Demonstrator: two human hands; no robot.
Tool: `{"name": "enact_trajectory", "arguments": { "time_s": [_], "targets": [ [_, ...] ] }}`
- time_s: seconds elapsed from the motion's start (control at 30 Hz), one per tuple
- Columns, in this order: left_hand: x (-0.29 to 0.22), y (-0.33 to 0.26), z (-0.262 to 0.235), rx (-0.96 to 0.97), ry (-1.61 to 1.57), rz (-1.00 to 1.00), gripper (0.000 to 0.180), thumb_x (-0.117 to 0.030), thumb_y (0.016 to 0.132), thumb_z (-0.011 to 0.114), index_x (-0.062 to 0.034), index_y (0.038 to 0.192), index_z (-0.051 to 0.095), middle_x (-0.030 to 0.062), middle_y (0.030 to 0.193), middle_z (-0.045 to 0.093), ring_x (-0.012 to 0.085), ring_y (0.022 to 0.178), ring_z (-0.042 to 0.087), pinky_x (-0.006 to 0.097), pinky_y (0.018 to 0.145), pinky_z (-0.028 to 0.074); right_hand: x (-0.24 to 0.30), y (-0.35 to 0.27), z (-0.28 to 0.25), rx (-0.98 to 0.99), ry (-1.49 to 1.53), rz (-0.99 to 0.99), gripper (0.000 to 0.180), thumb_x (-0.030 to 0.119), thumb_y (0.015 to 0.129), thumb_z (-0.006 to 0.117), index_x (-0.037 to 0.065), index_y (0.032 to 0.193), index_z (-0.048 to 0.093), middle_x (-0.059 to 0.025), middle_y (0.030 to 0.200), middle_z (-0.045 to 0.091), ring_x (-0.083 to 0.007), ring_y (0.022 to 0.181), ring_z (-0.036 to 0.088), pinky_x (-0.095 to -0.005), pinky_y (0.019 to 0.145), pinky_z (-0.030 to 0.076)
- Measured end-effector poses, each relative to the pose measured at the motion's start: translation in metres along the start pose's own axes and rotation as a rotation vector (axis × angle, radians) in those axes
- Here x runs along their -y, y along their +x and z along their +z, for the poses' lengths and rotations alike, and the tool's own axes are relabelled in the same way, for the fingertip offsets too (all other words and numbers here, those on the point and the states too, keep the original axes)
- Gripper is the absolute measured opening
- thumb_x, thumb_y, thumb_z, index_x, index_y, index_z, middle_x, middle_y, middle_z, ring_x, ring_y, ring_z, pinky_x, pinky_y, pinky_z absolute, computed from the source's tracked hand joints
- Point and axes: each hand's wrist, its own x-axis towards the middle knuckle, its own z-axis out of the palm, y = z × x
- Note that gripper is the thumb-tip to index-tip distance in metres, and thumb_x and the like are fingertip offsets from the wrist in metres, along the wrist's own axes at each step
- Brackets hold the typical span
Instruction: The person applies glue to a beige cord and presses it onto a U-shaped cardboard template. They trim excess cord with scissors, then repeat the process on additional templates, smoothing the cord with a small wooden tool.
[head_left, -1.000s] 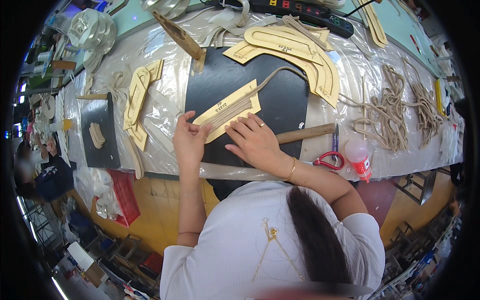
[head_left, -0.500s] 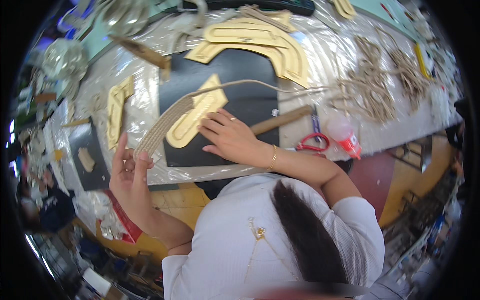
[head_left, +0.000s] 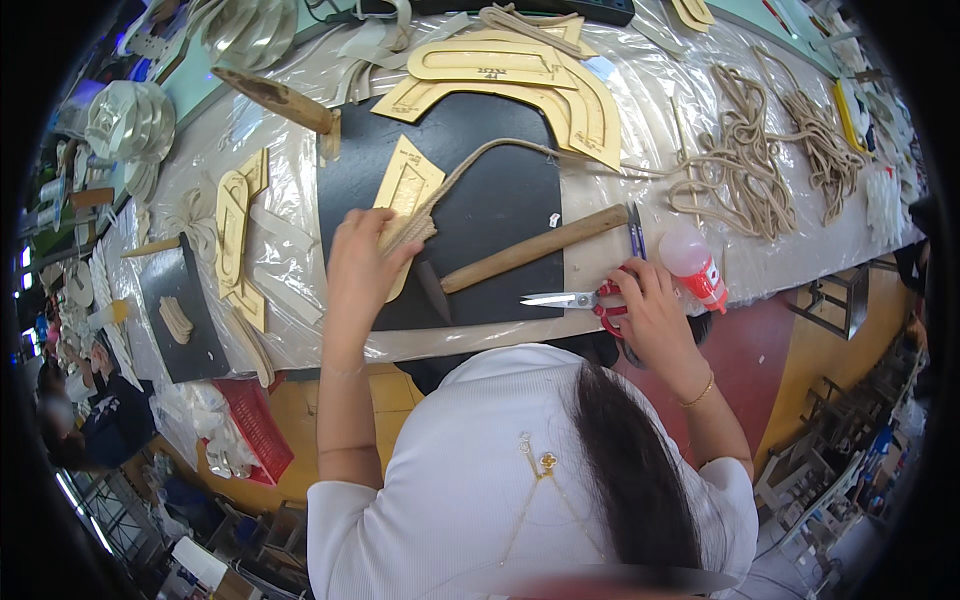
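Observation:
My left hand (head_left: 357, 255) is closed on a bundled strip of beige cord (head_left: 412, 232), over a yellow template (head_left: 410, 178) with a slot-shaped outline. One strand of this cord (head_left: 500, 143) arches away to the right. Part of the strip and of the template is hidden under my fingers. My right hand (head_left: 650, 305) grips the red handles of a pair of scissors (head_left: 565, 300), whose blades point left at the table's near edge. Between the hands, a hammer (head_left: 540, 248) with a wooden handle lies across the black mat (head_left: 490, 200).
Stacked yellow templates (head_left: 490, 62) lie behind the mat, others (head_left: 232, 225) to the left. Loose cord (head_left: 740, 170) heaps at the right. A red-and-clear bottle (head_left: 692, 262) and dark tweezers (head_left: 636, 232) are near my right hand. A wooden stick (head_left: 275, 98) slants at the mat's far left.
My left hand has moved right, onto the template, with the cord strip now bunched there. My right hand has left the template and taken hold of the scissors. The hammer is uncovered.

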Motion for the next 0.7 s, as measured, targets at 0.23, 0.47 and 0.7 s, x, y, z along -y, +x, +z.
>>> {"name": "enact_trajectory", "arguments": {
  "time_s": [0.23, 0.47, 0.7],
  "targets": [
    [-0.016, 0.013, 0.002, 0.170, -0.053, -0.095, 0.035, -0.017, 0.081, 0.082, 0.0014, 0.106, 0.067, 0.0146, 0.083, 0.064, 0.0297, 0.079, 0.063, 0.039, 0.073, 0.051, -0.012, -0.015, 0.022, 0.018, 0.037, 0.122, 0.052, -0.003, 0.068, 0.070, 0.003, 0.117, 0.055, -0.0140, 0.109, 0.057, -0.0357, 0.108, 0.056, -0.0453, 0.094, 0.048],
    [-0.030, 0.025, -0.026, 0.473, -0.985, -0.308, 0.026, -0.016, 0.094, 0.073, 0.0021, 0.113, 0.069, 0.0025, 0.091, 0.069, 0.0046, 0.075, 0.060, 0.021, 0.065, 0.049, -0.018, -0.018, -0.017, 0.167, 0.575, 0.182, 0.048, 0.010, 0.072, 0.082, 0.003, 0.111, 0.055, -0.0125, 0.105, 0.057, -0.0269, 0.091, 0.061, -0.0373, 0.077, 0.053],
    [-0.080, 0.010, -0.030, 0.426, -1.112, -0.309, 0.024, -0.018, 0.097, 0.070, 0.0027, 0.109, 0.069, 0.0023, 0.088, 0.069, 0.0039, 0.072, 0.059, 0.020, 0.062, 0.048, 0.018, 0.011, 0.014, 0.301, 1.265, 0.209, 0.067, 0.033, 0.083, 0.084, 0.002, 0.132, 0.052, -0.0073, 0.110, 0.055, -0.0187, 0.095, 0.057, -0.0320, 0.087, 0.048]
  ]
}}
